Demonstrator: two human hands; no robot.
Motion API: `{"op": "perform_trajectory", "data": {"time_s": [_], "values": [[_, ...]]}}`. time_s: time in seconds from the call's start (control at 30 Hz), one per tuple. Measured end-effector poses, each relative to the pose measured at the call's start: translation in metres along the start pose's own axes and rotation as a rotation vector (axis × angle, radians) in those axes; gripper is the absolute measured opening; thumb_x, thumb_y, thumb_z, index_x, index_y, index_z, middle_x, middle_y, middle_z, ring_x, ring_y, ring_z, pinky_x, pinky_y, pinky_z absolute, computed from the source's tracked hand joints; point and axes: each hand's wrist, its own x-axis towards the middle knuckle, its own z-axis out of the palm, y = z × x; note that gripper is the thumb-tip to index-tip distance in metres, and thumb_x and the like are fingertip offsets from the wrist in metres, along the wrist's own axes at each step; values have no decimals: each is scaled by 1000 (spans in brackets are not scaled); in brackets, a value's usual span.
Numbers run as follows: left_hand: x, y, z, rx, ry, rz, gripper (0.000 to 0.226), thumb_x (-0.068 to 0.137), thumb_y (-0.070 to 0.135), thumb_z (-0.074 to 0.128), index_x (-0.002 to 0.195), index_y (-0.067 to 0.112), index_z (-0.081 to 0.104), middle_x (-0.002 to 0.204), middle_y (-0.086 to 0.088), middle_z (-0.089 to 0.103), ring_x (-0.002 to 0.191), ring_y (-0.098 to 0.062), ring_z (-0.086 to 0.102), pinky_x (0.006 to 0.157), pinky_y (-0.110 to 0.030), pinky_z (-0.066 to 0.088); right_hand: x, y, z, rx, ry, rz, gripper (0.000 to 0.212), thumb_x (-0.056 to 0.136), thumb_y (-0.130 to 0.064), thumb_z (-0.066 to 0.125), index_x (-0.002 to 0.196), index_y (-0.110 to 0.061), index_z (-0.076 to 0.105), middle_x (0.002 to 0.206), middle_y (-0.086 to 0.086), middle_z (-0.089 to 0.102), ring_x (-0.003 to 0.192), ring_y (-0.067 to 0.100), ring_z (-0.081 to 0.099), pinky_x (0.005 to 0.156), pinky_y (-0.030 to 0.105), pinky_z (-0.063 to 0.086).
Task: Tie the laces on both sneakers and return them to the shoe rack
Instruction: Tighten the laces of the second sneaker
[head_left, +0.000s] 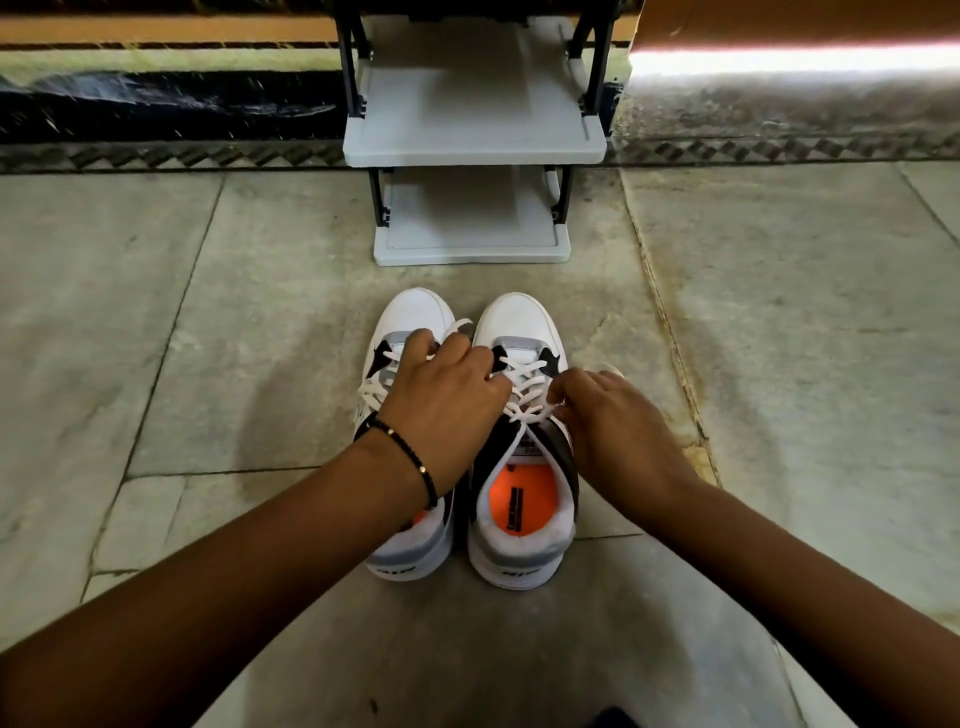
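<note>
Pair of white, grey and black sneakers, side by side on stone floor (260, 322) just before the grey shoe rack (474, 145), toes toward it. Right sneaker (524, 467): orange insole showing; right hand (613, 421) pinches its white laces (524, 384). Left sneaker (410, 332): left hand (447, 400), beaded bracelet (410, 457) at wrist, fingers curled over its laces, grip hidden.

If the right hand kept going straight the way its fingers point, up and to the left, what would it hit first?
Probably the left hand: the right hand points across the right sneaker's laces toward it. Depth is unclear; the fingers already seem to touch the laces.
</note>
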Motion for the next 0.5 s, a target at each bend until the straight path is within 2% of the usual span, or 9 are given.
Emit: {"op": "perform_trajectory", "data": {"time_s": [0.07, 0.17, 0.27, 0.3, 0.4, 0.5], "values": [[-2, -2, -1, 11, -6, 9, 33, 61, 11, 30, 62, 20, 61, 63, 2, 62, 76, -25, 64, 80, -38, 23, 3, 5, -7, -145, -18, -102, 21, 76, -8, 63, 97, -8, 64, 80, 8, 68, 72, 28, 57, 61, 30, 38], [-4, -5, 6, -10, 8, 23, 25, 55, 2, 49, 65, 21, 62, 62, 6, 67, 92, -24, 68, 85, -40, 21, 6, 14, -11, -286, -48, -189, 22, 62, 4, 65, 75, -13, 68, 66, 3, 62, 65, 25, 54, 57, 28, 39], [-6, -9, 11, -21, 10, 20, 21, 55, 4, 52, 60, 23, 61, 54, 8, 66, 92, -21, 68, 85, -39, 20, 4, 18, -10, -292, -62, -172, 25, 55, 7, 64, 68, -15, 66, 61, 1, 59, 62, 25, 52, 55, 28, 41], [-8, -11, 14, -8, 7, 31, 22, 57, 5, 51, 59, 24, 61, 53, 9, 65, 89, -20, 68, 84, -38, 21, 2, 19, -7, -277, -64, -164, 27, 54, 8, 64, 68, -15, 67, 60, 1, 60, 61, 25, 52, 55, 29, 42], [-12, -13, 18, 23, 11, 50, 38, 61, 7, 26, 58, 23, 60, 52, 9, 63, 84, -18, 67, 81, -36, 22, -2, 20, -1, -219, -90, -140, 28, 54, 9, 65, 69, -14, 69, 60, 2, 62, 59, 26, 54, 54, 30, 45], [-11, -12, 23, 53, 36, 64, 39, 61, 8, 23, 58, 23, 59, 51, 8, 61, 82, -19, 66, 80, -37, 23, -2, 23, 2, -195, -92, -129, 26, 55, 8, 65, 69, -13, 69, 61, 3, 62, 59, 27, 54, 54, 31, 47]]}}
